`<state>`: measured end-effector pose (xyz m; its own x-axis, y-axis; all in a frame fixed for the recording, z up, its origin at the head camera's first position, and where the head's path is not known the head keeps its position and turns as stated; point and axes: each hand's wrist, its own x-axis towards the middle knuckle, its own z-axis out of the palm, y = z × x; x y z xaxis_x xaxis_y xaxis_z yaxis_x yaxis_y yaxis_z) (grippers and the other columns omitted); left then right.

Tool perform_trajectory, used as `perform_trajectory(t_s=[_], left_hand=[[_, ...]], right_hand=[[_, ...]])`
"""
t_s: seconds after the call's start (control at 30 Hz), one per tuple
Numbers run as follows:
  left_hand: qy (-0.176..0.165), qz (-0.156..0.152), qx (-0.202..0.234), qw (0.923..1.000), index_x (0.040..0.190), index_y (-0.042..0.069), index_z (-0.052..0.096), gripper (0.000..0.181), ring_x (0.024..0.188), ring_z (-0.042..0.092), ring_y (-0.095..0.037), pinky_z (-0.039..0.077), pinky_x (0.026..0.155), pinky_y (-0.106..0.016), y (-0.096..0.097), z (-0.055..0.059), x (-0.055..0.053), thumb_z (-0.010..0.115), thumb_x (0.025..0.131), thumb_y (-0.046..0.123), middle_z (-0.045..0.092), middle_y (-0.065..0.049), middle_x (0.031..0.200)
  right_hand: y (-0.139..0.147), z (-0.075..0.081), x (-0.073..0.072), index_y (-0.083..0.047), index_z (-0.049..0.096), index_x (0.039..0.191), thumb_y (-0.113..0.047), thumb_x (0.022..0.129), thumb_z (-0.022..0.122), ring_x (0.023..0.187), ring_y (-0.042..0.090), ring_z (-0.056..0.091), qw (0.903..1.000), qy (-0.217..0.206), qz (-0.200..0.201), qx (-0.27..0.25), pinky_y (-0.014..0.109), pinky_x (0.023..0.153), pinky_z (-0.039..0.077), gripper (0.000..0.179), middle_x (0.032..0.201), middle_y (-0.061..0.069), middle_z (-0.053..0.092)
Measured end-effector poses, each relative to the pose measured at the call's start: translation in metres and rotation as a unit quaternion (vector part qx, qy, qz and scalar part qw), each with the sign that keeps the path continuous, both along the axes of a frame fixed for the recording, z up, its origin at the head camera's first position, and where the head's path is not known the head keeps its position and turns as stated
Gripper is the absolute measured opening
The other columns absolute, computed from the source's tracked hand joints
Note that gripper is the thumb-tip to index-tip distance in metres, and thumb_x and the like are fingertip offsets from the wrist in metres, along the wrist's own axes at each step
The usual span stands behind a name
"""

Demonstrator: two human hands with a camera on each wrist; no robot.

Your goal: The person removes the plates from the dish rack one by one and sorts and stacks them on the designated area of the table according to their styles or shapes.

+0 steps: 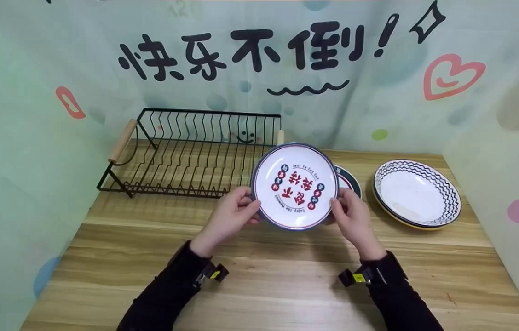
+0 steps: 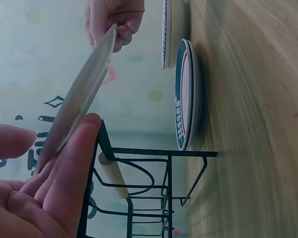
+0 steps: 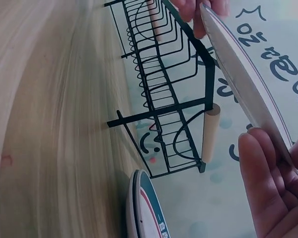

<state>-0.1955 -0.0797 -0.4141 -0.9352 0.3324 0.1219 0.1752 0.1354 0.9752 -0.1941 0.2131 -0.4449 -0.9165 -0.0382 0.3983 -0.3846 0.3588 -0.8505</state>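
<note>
Both hands hold up a white plate (image 1: 295,216) with a blue rim and red and blue printed characters, tilted so its face shows in the head view. My left hand (image 1: 232,214) pinches its left edge, thumb on the face and fingers beneath. On the opposite edge my right hand (image 1: 354,218) grips the same way. Both wrist views show the plate edge-on, raised above the table. Behind it, partly hidden, a plate with a dark green rim (image 2: 180,99) lies on the table, stacked on another.
A black wire dish rack (image 1: 186,142) with wooden handles stands at the back left; its slots hold nothing. To the right sit stacked bowls, the top bowl (image 1: 413,193) white with a wavy black pattern. A printed curtain (image 1: 379,119) hangs behind the wooden table (image 1: 268,294).
</note>
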Motion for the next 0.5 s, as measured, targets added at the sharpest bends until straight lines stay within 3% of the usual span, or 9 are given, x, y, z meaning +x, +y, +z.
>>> perform_trajectory(t_s=[0.17,0.27,0.5], left_hand=[[-0.009,-0.012,-0.033,0.9994,0.119,-0.005,0.056,0.024,0.084,0.070,-0.035,0.059,0.079,-0.046,-0.003,0.001,0.005,0.059,0.098,0.006,0.069,-0.018,0.100],[-0.005,-0.017,-0.049,0.9986,0.121,-0.005,0.055,0.026,0.086,0.070,-0.031,0.059,0.080,-0.040,-0.006,0.000,0.007,0.059,0.098,0.006,0.069,-0.020,0.103],[0.003,-0.024,-0.064,0.9977,0.120,-0.005,0.056,0.026,0.088,0.070,-0.028,0.059,0.080,-0.031,-0.014,-0.006,0.009,0.060,0.097,0.007,0.068,-0.018,0.104]], right_hand=[[0.010,0.002,-0.001,0.017,0.054,0.111,0.005,0.097,0.052,0.058,0.008,0.061,0.9995,-0.014,-0.023,-0.016,0.027,0.052,0.057,0.018,0.080,0.022,0.067],[0.017,0.002,-0.001,0.017,0.054,0.112,0.004,0.097,0.052,0.059,0.007,0.060,0.9990,-0.018,-0.039,-0.015,0.023,0.053,0.055,0.020,0.081,0.022,0.067],[0.031,0.002,-0.001,0.017,0.050,0.113,0.004,0.100,0.048,0.055,0.012,0.063,0.9956,-0.053,-0.032,-0.070,0.028,0.053,0.058,0.019,0.077,0.020,0.065]])
